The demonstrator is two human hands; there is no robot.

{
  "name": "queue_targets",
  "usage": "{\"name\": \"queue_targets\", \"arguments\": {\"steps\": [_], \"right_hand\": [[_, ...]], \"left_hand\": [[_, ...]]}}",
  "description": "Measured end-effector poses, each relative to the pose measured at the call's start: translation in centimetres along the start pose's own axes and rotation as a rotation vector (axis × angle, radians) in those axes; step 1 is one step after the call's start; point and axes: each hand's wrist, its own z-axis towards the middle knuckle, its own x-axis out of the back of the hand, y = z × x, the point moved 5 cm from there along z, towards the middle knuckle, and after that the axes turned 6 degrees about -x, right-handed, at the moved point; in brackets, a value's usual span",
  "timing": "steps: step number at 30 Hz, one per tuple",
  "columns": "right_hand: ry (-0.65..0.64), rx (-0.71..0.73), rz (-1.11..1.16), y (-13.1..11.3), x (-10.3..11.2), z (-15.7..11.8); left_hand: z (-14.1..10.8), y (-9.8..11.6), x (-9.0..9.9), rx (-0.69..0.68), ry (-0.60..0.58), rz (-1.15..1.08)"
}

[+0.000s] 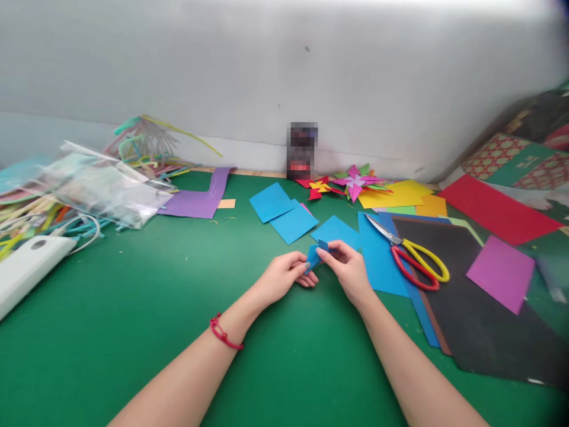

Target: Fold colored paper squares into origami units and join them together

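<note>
1. At far left, a white device (33, 273) with a cable lies on the green tabletop (133, 332).
2. Behind it, a clear plastic bag (118, 190) rests on and beside heaped multicoloured chenille stems (142, 145).
3. Next comes a bent strip of purple paper (191, 204).
4. Two overlapping blue paper squares (294, 222) lie beyond the hands.
5. The left hand (284, 274), below a red cord bracelet (224, 337) on the wrist, pinches a small folded blue paper (312, 256) between thumb and fingers.
6. That folded piece is held between both hands, near the table's middle.
7. The right hand (349, 267) grips its other side with thumb and fingertips.
8. Folded paper stars (354, 182) sit behind, near the wall.
9. Scissors (397, 240) with one red and one yellow handle lie across blue and black sheets.
10. Rightmost are a magenta square (502, 276) and a red sheet (498, 207).
</note>
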Motion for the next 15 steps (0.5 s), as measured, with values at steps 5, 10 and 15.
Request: {"name": "queue_targets", "arguments": {"steps": [5, 10, 15], "right_hand": [[0.060, -0.017, 0.063, 0.37, 0.07, 0.07], [0.065, -0.040, 0.080, 0.51, -0.08, 0.13], [0.083, -0.015, 0.078, 0.25, -0.33, -0.12]], "left_hand": [[-0.14, 0.12, -0.43, -0.034, -0.074, 0.054], [-0.29, 0.25, -0.79, -0.032, -0.123, 0.072], [-0.41, 0.34, -0.61, -0.054, -0.096, 0.112]]}}
